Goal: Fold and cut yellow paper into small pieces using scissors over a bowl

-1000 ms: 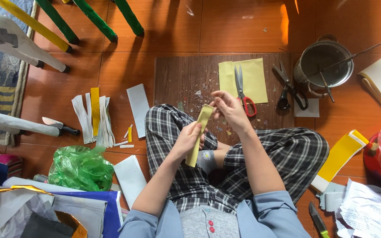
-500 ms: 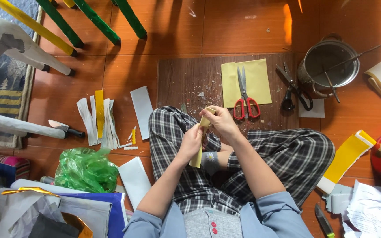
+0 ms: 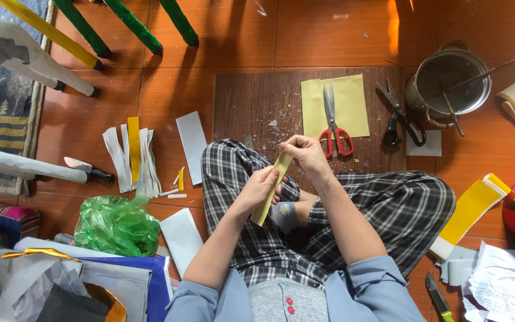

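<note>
The yellow paper strip [image 3: 271,189] slants over the person's lap, just near of the dark wooden board [image 3: 251,101]. The left hand [image 3: 261,186] pinches its middle while the right hand [image 3: 306,156] grips its far end with closed fingers, seemingly to keep it taut. Red-handled scissors [image 3: 333,122] rest on a yellow sheet [image 3: 353,101] just beyond the right hand, likely within easy reach.

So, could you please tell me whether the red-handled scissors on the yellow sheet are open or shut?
Shut. The red-handled scissors lie flat on the yellow sheet with both blades together in one line and the handle loops side by side.
</note>
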